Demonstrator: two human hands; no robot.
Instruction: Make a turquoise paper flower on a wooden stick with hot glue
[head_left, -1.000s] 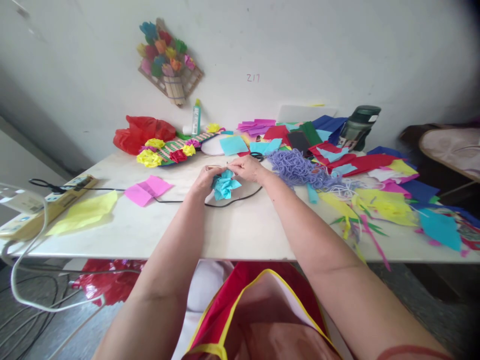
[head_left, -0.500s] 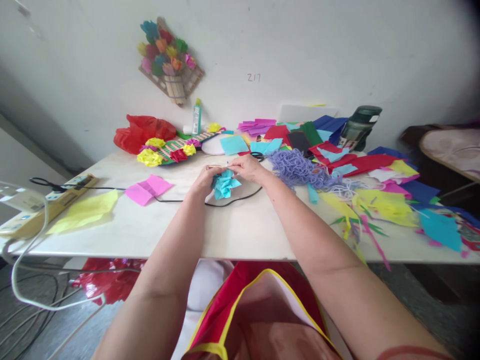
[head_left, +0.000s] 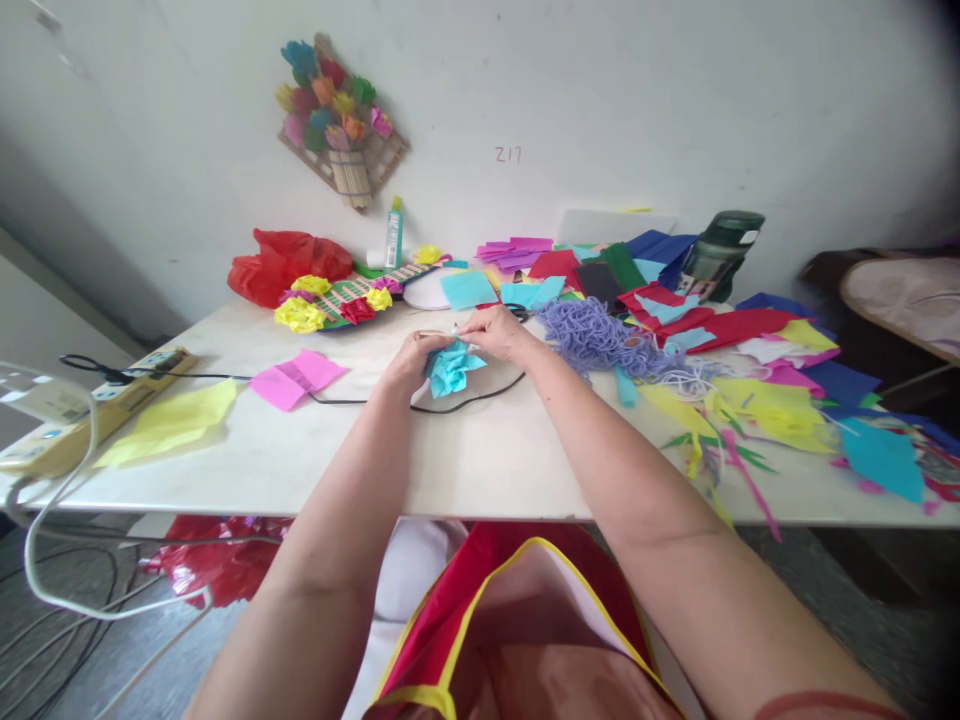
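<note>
Above the table's middle, a light-blue paper flower (head_left: 451, 370) with crumpled petals hangs downward from my hands. My left hand (head_left: 415, 357) is closed around its upper left part. My right hand (head_left: 492, 332) pinches at its top, fingertips meeting those of the left hand. A small pale tip shows between the fingers, too small to name. Black scissors handles (head_left: 517, 312) lie just behind my right hand. A black cord (head_left: 457, 408) runs across the table under the flower.
A decorated guitar-shaped piece (head_left: 352, 300) with paper flowers lies at the back left near a glue bottle (head_left: 394, 235). Purple yarn (head_left: 600, 335), paper sheets and a dark bottle (head_left: 716, 255) crowd the right. Pink paper (head_left: 296, 380) and a power strip (head_left: 97, 410) are left.
The blue flower has turned and shifted slightly in my fingers. Both hands stay in nearly the same place, the right fingers moving a little.
</note>
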